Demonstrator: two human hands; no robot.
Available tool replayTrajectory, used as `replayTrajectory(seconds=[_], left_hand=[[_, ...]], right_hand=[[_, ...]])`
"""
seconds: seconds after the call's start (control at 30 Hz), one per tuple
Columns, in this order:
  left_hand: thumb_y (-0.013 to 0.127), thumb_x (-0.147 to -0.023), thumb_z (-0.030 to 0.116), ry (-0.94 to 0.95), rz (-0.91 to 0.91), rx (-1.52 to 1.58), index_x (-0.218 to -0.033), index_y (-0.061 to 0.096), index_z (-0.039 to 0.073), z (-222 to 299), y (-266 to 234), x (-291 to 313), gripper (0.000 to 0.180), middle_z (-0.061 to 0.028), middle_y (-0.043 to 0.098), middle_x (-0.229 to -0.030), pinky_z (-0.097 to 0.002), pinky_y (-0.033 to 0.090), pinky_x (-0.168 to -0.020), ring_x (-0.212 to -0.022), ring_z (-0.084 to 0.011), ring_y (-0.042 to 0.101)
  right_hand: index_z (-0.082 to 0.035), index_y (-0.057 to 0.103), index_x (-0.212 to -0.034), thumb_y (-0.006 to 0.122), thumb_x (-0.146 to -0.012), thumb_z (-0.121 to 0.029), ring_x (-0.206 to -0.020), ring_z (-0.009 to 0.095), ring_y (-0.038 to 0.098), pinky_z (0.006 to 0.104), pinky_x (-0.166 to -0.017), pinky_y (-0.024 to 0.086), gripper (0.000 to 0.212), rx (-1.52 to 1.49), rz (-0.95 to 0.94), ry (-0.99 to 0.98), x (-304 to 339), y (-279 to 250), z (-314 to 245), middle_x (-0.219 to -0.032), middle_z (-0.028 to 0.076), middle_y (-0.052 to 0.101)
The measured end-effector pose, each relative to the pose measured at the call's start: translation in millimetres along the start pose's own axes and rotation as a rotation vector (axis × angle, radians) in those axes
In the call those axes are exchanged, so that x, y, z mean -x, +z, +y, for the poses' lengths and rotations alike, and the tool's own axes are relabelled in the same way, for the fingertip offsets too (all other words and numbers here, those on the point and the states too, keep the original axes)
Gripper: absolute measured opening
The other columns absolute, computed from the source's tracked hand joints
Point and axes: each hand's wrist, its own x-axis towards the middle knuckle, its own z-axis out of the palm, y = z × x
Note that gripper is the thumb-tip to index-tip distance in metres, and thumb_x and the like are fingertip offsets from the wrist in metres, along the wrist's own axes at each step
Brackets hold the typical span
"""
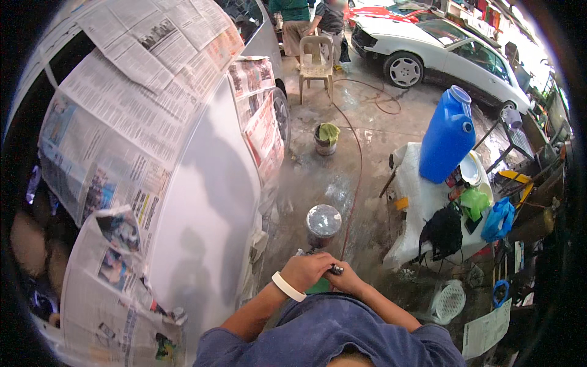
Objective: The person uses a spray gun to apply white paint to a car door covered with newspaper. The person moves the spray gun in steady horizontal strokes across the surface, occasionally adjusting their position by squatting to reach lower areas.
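A paint spray gun [322, 235] with a round lidded cup on top sits in front of my chest, pointing away from me. My left hand [306, 269], with a white wristband, is wrapped over the gun's body. My right hand [346, 280] pinches a small dark knob at the gun's rear. To my left stands a car panel [211, 202] in pale grey primer, its windows and edges masked with newspaper [116, 134].
A red air hose [358, 177] runs across the wet concrete floor. A bucket with a green rag [326, 139], a plastic chair [316, 64], a blue water drum [447, 136] on a cluttered table, a white car [440, 52] and two people at the back.
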Motion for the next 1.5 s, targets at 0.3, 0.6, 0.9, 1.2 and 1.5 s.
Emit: replayTrajectory(seconds=[0.3,0.6,0.9,1.2,1.5], left_hand=[[0.064,-0.09,0.014,0.018,0.255,0.074,-0.11,0.065,0.008,-69.1,-77.1,-76.7,0.021,-0.009,0.068,-0.103,-0.0368,0.055,-0.072,-0.087,-0.0291,0.067],[0.065,-0.093,0.023,-0.41,-0.119,0.655,-0.101,0.068,0.003,-148.1,-114.2,-67.1,0.021,-0.0077,0.068,-0.088,-0.0286,0.048,-0.07,-0.079,-0.0138,0.061],[0.063,-0.096,0.029,-0.564,0.234,1.197,-0.119,0.061,0.006,-219.0,-38.6,-93.3,0.032,-0.0049,0.064,-0.115,-0.0351,0.047,-0.095,-0.111,-0.0166,0.06],[0.062,-0.098,0.028,-0.602,0.809,1.312,-0.123,0.06,0.011,-215.6,-45.1,-116.8,0.03,-0.0014,0.065,-0.112,-0.0332,0.051,-0.085,-0.102,-0.0149,0.062],[0.06,-0.099,0.026,-0.589,0.932,1.228,-0.117,0.062,0.008,-203.2,-56.5,-137.3,0.025,-0.0022,0.066,-0.11,-0.033,0.053,-0.084,-0.098,-0.0159,0.064]], right_hand=[[-0.004,0.061,-0.12,0.068,-0.09,-0.013,-0.089,0.012,0.061,0.0327,-0.082,0.05,0.033,0.015,-0.026,-0.006,-134.0,-31.4,-55.3,-0.096,0.009,0.07],[-0.004,0.059,-0.112,0.067,-0.094,-0.027,-0.054,0.01,0.053,0.0311,-0.047,0.042,0.029,-0.091,0.042,0.046,-245.7,-30.0,-130.4,-0.074,0.003,0.062],[-0.003,0.057,-0.109,0.064,-0.096,-0.025,-0.076,0.011,0.058,0.0315,-0.066,0.049,0.027,-0.042,-0.041,0.044,-319.9,-21.7,-168.2,-0.081,0.006,0.065],[0.004,0.052,-0.13,0.067,-0.094,-0.027,-0.06,0.013,0.058,0.0319,-0.054,0.047,0.05,0.039,-0.305,-0.051,-367.1,-14.2,-214.5,-0.077,0.011,0.065],[-0.004,0.057,-0.129,0.069,-0.092,-0.026,-0.077,0.023,0.067,0.0371,-0.071,0.051,0.045,0.12,-0.452,-0.167,-383.1,-20.4,-231.6,-0.088,0.019,0.069]])
